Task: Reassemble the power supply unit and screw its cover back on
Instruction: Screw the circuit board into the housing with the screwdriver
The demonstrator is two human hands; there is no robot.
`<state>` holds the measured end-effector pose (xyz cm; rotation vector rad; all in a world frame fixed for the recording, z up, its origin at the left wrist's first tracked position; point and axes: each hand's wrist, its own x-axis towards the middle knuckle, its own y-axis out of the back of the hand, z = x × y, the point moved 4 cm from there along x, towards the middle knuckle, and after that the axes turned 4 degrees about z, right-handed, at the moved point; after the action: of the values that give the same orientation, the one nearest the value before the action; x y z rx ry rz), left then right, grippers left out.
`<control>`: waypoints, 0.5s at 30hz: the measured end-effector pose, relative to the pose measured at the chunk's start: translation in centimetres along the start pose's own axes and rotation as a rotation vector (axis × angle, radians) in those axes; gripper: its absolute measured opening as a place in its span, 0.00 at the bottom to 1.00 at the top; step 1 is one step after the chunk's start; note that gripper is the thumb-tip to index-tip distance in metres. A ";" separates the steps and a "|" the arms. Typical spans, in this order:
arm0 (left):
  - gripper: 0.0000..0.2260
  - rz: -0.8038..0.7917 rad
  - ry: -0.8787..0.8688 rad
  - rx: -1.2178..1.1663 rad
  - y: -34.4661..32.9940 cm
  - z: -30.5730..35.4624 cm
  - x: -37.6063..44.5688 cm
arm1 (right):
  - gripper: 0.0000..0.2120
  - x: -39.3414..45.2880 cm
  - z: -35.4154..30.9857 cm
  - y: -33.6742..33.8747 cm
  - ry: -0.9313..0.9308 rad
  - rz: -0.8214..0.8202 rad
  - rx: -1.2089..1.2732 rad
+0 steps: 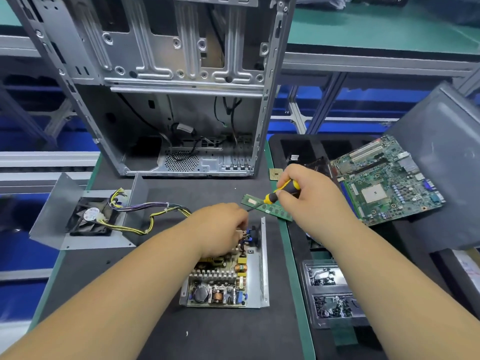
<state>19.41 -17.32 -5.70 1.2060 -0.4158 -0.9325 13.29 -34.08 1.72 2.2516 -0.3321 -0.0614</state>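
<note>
The open power supply base (263, 268) lies on the black mat, its circuit board (220, 284) exposed. My left hand (220, 229) rests on the board's far end, fingers curled over the parts there; what it pinches is hidden. My right hand (304, 196) grips a yellow-and-black screwdriver (281, 192), whose dark shaft slants down-left toward my left fingers. The grey metal cover (49, 216) with its black fan (89, 216) lies open to the left, joined to the board by a yellow, black and purple cable bundle (155, 216).
An empty computer case (166, 87) stands behind the mat. A RAM stick (270, 207) lies under the screwdriver. A motherboard (384, 180) leans on a grey panel (446, 165) at right. Clear trays of screws (330, 292) sit at the near right.
</note>
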 end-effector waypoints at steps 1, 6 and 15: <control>0.08 0.019 -0.032 0.063 0.3 0.0 -0.2 | 0.04 0.1 0.0 -0.3 0.006 -0.014 -0.043; 0.15 -0.005 -0.050 0.118 0.6 -0.6 -1.1 | 0.03 0.5 -0.3 -1.6 0.051 -0.075 -0.151; 0.11 -0.013 -0.021 -0.064 0.5 -1.7 -1.9 | 0.03 0.5 -1.0 -2.3 0.069 -0.128 -0.222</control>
<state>19.66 -14.75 -5.48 1.1429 -0.3929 -0.9638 14.41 -32.10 0.66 2.0469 -0.1364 -0.0838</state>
